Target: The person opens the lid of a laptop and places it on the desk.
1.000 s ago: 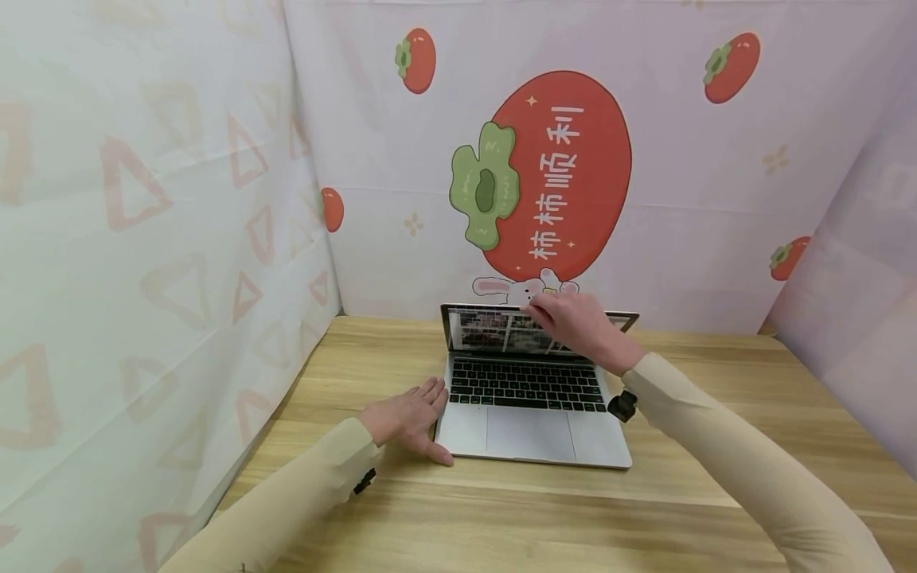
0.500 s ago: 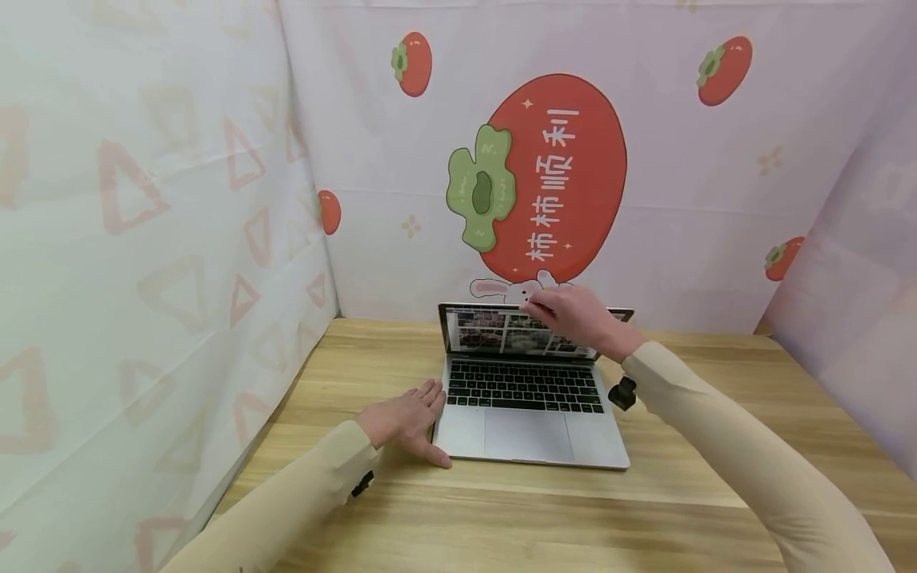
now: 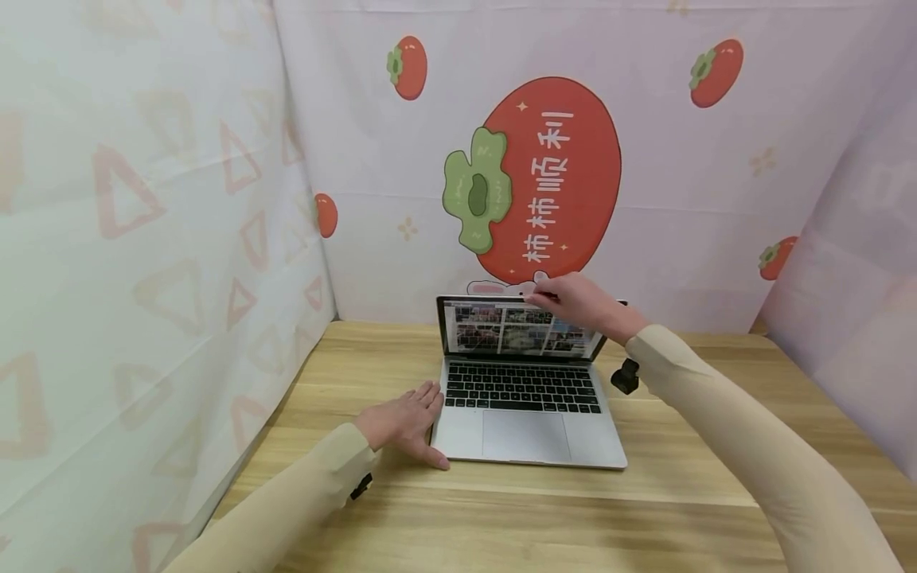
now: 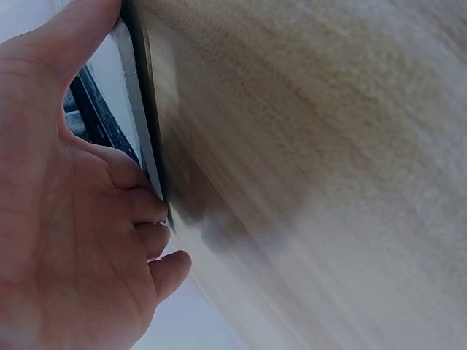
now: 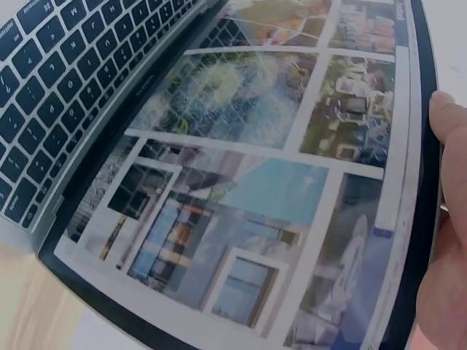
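Observation:
A silver laptop (image 3: 525, 436) with black keys lies on the table, its lid raised and the lit screen (image 3: 476, 328) showing rows of pictures. My right hand (image 3: 583, 304) grips the lid's top edge right of its middle. In the right wrist view, the thumb of the right hand (image 5: 446, 182) lies on the screen's dark border; the other fingers are mostly hidden. My left hand (image 3: 403, 423) rests along the left side of the base, with its thumb stretched toward the front corner. Up close in the left wrist view, the left hand's (image 4: 80, 219) fingers touch the base's edge.
The wooden table (image 3: 444, 517) extends around the laptop. Behind it hangs a pale cloth (image 3: 372, 159) printed with persimmons, close to the lid. A white cloth wall (image 3: 179, 239) borders the left side, and another cloth (image 3: 852, 302) borders the right.
The lid has tilted farther back, so more of the screen shows. My right hand has risen slightly with its top edge. The left hand stays at the base's side.

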Action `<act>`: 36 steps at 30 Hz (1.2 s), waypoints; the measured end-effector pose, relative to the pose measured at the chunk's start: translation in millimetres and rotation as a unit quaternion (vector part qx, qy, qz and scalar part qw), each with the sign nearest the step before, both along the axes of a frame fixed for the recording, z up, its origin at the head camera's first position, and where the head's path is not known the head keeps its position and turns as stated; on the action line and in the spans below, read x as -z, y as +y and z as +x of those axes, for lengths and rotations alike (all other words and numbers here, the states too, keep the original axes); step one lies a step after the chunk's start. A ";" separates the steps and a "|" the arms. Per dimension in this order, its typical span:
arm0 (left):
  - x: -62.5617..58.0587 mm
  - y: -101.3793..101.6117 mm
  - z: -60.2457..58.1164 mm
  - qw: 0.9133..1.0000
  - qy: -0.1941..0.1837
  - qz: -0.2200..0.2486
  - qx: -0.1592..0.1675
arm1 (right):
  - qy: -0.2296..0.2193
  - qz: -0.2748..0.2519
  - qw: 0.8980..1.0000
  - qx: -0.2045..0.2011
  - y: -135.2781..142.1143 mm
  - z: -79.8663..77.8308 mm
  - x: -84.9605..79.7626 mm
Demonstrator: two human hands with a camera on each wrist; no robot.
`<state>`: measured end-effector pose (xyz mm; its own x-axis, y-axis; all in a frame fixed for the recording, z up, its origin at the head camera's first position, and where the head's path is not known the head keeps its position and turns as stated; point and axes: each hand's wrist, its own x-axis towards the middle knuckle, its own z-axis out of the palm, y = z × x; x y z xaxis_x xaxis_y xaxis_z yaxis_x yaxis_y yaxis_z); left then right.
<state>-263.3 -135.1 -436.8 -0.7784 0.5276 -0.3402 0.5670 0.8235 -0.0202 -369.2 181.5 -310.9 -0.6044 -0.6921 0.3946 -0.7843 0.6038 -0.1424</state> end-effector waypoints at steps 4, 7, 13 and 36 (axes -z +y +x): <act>-0.3 -0.3 0.9 1.000 0.001 0.005 0.001 | -0.023 -0.004 1.000 0.014 3.5 -3.4 -2.9; -0.8 -0.7 1.6 1.000 0.001 0.004 0.000 | -0.040 -0.010 0.999 0.023 5.9 -6.5 -4.4; -1.4 -1.1 1.9 1.000 -0.005 0.006 -0.003 | -0.059 -0.004 0.997 0.042 12.0 -11.2 -6.2; -2.4 1.2 1.6 1.000 -0.004 -0.006 -0.006 | -0.126 -0.004 0.980 0.156 17.0 -26.4 -15.0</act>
<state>-261.7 -133.8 -434.4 -0.7818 0.5147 -0.3519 0.5576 0.8297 -0.0254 -395.5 198.6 -295.8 -0.8649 -0.4557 0.2103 -0.5012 0.8068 -0.3130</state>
